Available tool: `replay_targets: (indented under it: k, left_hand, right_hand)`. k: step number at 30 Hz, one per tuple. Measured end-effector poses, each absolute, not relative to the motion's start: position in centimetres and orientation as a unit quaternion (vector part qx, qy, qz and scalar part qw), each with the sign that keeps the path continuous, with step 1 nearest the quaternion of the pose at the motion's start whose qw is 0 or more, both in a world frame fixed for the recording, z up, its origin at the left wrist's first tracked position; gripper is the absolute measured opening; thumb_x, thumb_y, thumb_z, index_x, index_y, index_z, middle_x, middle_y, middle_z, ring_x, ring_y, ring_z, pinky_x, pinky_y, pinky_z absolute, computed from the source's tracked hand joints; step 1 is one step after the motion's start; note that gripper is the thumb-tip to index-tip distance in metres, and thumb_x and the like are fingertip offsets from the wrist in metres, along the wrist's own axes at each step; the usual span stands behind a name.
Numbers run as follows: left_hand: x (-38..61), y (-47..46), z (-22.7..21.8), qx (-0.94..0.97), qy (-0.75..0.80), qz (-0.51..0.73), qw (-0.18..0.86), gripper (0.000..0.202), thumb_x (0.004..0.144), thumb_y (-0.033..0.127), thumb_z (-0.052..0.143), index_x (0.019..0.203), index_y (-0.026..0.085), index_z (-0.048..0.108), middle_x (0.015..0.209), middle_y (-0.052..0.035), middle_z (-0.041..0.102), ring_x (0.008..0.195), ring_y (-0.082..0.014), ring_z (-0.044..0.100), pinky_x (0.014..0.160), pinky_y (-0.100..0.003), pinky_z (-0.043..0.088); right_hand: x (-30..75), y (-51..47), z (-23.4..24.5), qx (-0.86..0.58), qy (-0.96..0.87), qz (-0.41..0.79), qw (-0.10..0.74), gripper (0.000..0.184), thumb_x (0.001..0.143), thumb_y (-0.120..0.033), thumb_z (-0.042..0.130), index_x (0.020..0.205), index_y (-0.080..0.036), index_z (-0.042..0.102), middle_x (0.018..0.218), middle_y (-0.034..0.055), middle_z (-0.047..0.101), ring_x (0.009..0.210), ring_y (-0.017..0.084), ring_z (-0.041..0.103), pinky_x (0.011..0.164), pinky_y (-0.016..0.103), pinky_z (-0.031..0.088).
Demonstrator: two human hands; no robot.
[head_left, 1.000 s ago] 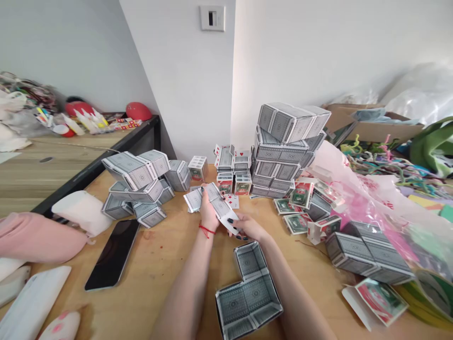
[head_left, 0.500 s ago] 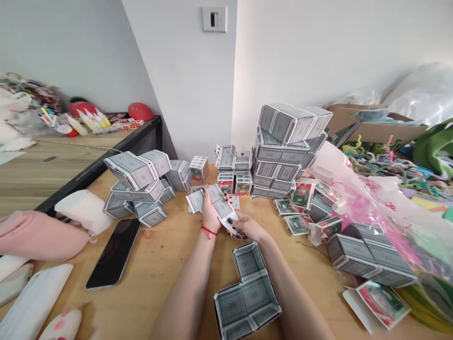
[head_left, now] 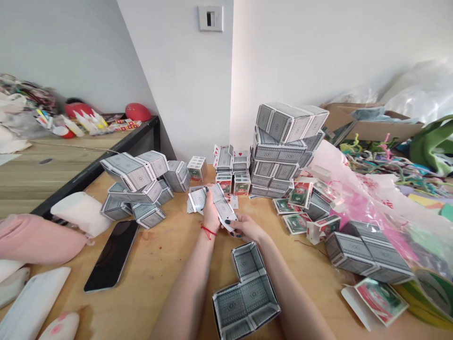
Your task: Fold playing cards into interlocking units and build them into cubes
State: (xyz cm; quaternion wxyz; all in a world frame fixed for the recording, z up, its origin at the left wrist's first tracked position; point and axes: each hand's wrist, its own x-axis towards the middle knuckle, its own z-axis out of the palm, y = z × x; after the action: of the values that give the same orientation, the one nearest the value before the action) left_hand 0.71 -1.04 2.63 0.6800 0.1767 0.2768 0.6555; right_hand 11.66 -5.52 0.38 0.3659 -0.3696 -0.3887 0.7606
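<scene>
Between my two hands is a joined piece of grey-backed playing cards [head_left: 221, 203], tilted above the table. My left hand [head_left: 211, 211] grips its left side, thumb on top. My right hand [head_left: 244, 225], with dark nails, pinches the near right end, where a white card edge shows. A further grey-backed card [head_left: 197, 199] sticks out left of my left hand; whether it is joined to the held piece I cannot tell. Loose face-up cards [head_left: 233, 202] lie just behind. An open L-shaped tray folded from cards [head_left: 244, 293] rests between my forearms.
Tall stacked card blocks [head_left: 279, 151] stand at the back right, a lower stack [head_left: 138, 182] at the left. Red-green card boxes [head_left: 295, 223] lie right of my hands. A phone [head_left: 112, 255] lies at left, a pink roll [head_left: 42, 238] beyond it. Green tape [head_left: 433, 297] sits far right.
My right fingers have shifted slightly along the near end of the held cards, and the piece has tilted a little. The whole view has moved slightly; the other things stay in place.
</scene>
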Motion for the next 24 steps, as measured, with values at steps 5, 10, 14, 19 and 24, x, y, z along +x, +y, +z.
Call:
replay_targets:
  k: [5, 10, 14, 19, 24]
  left_hand:
    - [-0.11, -0.59, 2.44, 0.194, 0.248, 0.689, 0.653, 0.034, 0.077, 0.045, 0.052, 0.106, 0.029, 0.046, 0.094, 0.0003, 0.063, 0.059, -0.0106, 0.058, 0.055, -0.024, 0.045]
    - [0.27, -0.65, 2.44, 0.192, 0.239, 0.687, 0.659, 0.035, 0.077, 0.046, 0.052, 0.107, 0.028, 0.047, 0.096, 0.0002, 0.063, 0.058, -0.0098, 0.058, 0.054, -0.023, 0.045]
    - [0.67, -0.58, 2.40, 0.190, 0.240, 0.688, 0.658, 0.034, 0.077, 0.045, 0.053, 0.105, 0.027, 0.049, 0.092, 0.0005, 0.063, 0.056, -0.0091, 0.057, 0.053, -0.022, 0.045]
    - [0.50, -0.53, 2.71, 0.195, 0.256, 0.688, 0.650, 0.033, 0.078, 0.046, 0.051, 0.102, 0.024, 0.051, 0.090, -0.0004, 0.064, 0.054, -0.0086, 0.057, 0.054, -0.022, 0.045]
    - [-0.16, -0.48, 2.68, 0.186, 0.249, 0.703, 0.640, 0.032, 0.078, 0.042, 0.052, 0.106, 0.029, 0.046, 0.093, 0.0000, 0.063, 0.057, -0.0096, 0.057, 0.057, -0.024, 0.046]
  right_hand:
    - [11.93, -5.62, 0.18, -0.356, -0.357, 0.801, 0.324, 0.031, 0.056, -0.035, 0.071, 0.069, -0.015, 0.050, 0.055, 0.0010, 0.061, 0.040, 0.006, 0.041, 0.039, 0.019, 0.026]
    - [11.64, -5.50, 0.51, -0.355, -0.325, 0.815, 0.324, 0.035, 0.052, -0.034, 0.071, 0.061, -0.019, 0.041, 0.041, -0.0081, 0.043, 0.034, 0.002, 0.023, 0.037, 0.019, 0.013]
    - [11.44, -5.49, 0.71, -0.356, -0.313, 0.815, 0.333, 0.036, 0.050, -0.031, 0.072, 0.060, -0.019, 0.040, 0.041, -0.0091, 0.039, 0.036, 0.002, 0.022, 0.038, 0.019, 0.013]
    - [11.29, -5.54, 0.50, -0.376, -0.303, 0.802, 0.351, 0.037, 0.049, -0.029, 0.072, 0.066, -0.020, 0.040, 0.044, -0.0098, 0.039, 0.038, 0.003, 0.028, 0.038, 0.018, 0.014]
    - [11.18, -5.64, 0.40, -0.388, -0.301, 0.792, 0.363, 0.039, 0.048, -0.029, 0.072, 0.075, -0.020, 0.045, 0.047, -0.0102, 0.042, 0.039, 0.003, 0.033, 0.038, 0.017, 0.017]
